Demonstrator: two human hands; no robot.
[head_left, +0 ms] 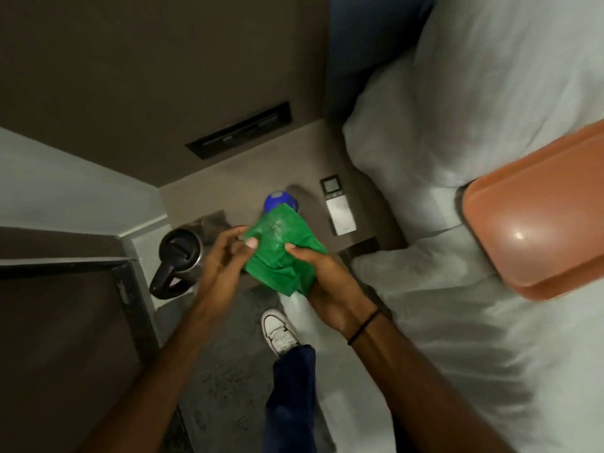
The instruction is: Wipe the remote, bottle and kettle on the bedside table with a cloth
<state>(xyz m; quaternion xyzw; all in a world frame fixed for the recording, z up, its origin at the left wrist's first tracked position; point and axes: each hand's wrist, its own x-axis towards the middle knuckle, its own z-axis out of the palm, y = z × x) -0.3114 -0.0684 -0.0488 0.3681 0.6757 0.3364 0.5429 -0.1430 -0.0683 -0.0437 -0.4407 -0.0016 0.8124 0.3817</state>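
A bottle with a blue cap (280, 201) is held above the bedside table (202, 197), its body wrapped in a green cloth (283, 253). My right hand (327, 282) grips the cloth around the bottle's lower part. My left hand (225, 256) holds the cloth-covered bottle from the left, thumb pressed on the cloth. A white remote (340, 207) with a small dark screen lies flat on the table's right side. A steel kettle (178, 259) with a black lid and handle stands at the table's left front corner.
A bed with white linen (457, 322) and pillows lies to the right, an orange tray (536, 217) resting on it. A dark switch panel (238, 130) sits on the wall behind the table. My leg and white shoe (279, 331) stand on the carpet below.
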